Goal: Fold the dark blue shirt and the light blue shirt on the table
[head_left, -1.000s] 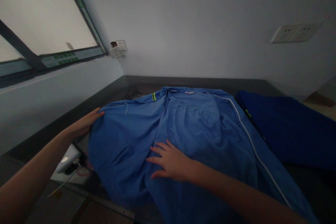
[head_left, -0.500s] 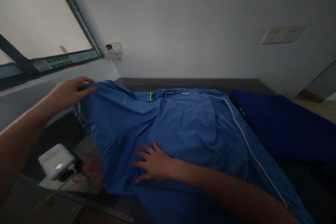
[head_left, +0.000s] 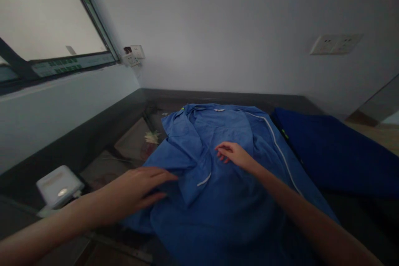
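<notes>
A blue jacket (head_left: pixel 218 224) with white piping lies spread across the dark table, its collar toward the wall. Its left-hand sleeve (head_left: pixel 187 156) is folded inward over the body, with a short white strip of piping showing near the end. My left hand (head_left: pixel 148 187) is just left of that sleeve, thumb and fingers apart, with nothing in it. Over the middle of the jacket is my right hand (head_left: pixel 233 154), its fingers loosely curled and slightly apart, holding nothing that I can see. Whether either hand touches the cloth, I cannot tell.
To the right lies a folded darker blue garment (head_left: pixel 330 149). A white box-shaped device (head_left: pixel 59 187) with a cable sits at the left on the dark table (head_left: pixel 124 108). Behind are a wall with sockets (head_left: pixel 336 44) and a window (head_left: pixel 46 20).
The sleeve that my left hand held out to the left is now folded inward and released. That hand moved right and nearer; my right hand lifted from lying flat and moved right.
</notes>
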The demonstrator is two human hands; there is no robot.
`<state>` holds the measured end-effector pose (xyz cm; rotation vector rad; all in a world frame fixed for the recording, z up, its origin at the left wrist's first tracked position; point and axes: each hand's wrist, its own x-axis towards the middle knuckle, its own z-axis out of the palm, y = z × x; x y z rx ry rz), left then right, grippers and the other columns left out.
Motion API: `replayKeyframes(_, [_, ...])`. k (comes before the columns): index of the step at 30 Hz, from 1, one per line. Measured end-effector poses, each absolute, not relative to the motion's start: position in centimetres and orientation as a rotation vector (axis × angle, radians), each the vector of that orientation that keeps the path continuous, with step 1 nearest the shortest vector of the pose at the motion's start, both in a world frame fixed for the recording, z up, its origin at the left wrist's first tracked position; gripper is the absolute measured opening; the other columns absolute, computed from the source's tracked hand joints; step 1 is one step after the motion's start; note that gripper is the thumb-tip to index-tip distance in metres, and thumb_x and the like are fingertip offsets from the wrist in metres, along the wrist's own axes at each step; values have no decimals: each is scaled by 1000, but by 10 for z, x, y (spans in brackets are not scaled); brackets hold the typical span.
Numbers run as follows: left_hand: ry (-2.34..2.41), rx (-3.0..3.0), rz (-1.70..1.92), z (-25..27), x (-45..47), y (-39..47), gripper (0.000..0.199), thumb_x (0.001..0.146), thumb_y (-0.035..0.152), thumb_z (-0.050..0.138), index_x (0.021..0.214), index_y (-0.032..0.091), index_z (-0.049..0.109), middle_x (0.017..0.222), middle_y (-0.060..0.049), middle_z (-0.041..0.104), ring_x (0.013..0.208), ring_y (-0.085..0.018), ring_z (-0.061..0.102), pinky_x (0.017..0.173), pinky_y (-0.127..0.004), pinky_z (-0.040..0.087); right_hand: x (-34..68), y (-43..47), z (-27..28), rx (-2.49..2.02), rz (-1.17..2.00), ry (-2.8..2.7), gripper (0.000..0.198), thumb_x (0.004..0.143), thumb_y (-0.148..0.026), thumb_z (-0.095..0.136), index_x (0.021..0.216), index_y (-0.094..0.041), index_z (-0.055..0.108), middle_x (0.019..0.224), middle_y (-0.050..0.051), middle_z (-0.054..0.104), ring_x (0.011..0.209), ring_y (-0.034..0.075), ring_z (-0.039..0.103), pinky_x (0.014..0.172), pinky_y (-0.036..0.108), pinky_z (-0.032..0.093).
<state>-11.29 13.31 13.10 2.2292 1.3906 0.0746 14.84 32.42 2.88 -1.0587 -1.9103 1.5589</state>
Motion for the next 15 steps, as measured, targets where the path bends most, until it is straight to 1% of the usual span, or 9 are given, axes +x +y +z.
replayKeyframes(3, [1806,2106,32,112,-165,129,36,86,40,52,119,30,61,121,-5,63,108,-26,60,96,-41,46,154,311,25,-1028,1538,-2019,20,86,-26,53,98,-14,63,81,4,66,66,12,62,56,21,51])
replayKeyframes(6, [1983,1898,-66,86,-205,113,28,78,37,56,101,25,65,100,-7,68,90,-26,65,81,-36,51,150,304,22,-1009,1484,-2138,21,85,-26,53,99,-14,63,81,4,65,67,13,62,56,23,51])
replayKeyframes(7, [1994,1862,-55,77,-211,106,28,76,38,57,99,24,64,96,-7,68,88,-26,65,79,-35,51,146,303,22,-1001,1443,-2179,21,85,-25,53,100,-14,63,81,4,65,67,14,62,56,24,51])
replayKeyframes(9, [2006,1831,35,60,-214,93,35,76,38,57,107,24,61,102,-8,66,89,-25,65,79,-34,51,136,304,24,-963,1282,-2274,22,84,-22,54,102,-15,64,85,5,65,69,15,62,61,27,52])
replayKeyframes(10, [2015,1826,91,53,-213,88,41,76,38,57,114,24,58,109,-9,64,92,-25,64,81,-34,50,130,303,26,-924,1155,-2330,23,83,-19,55,103,-16,64,90,6,65,75,16,62,68,30,52])
replayKeyframes(12, [2043,1823,186,42,-208,81,49,75,36,57,122,25,52,119,-9,59,95,-24,63,85,-34,50,120,299,32,-801,863,-2457,30,80,-11,55,108,-17,64,106,9,64,95,20,59,86,37,49])
replayKeyframes(14, [2058,1821,234,35,-205,78,50,75,33,57,123,26,50,120,-8,57,95,-23,62,84,-34,50,113,290,39,-632,643,-2598,40,78,-6,53,115,-19,62,123,10,57,116,23,49,99,42,40])
replayKeyframes(15, [2063,1819,255,32,-204,77,49,74,32,57,122,26,50,118,-8,57,95,-23,62,83,-33,50,110,284,43,-548,587,-2671,42,79,-5,53,118,-20,61,129,10,55,122,24,44,102,43,37])
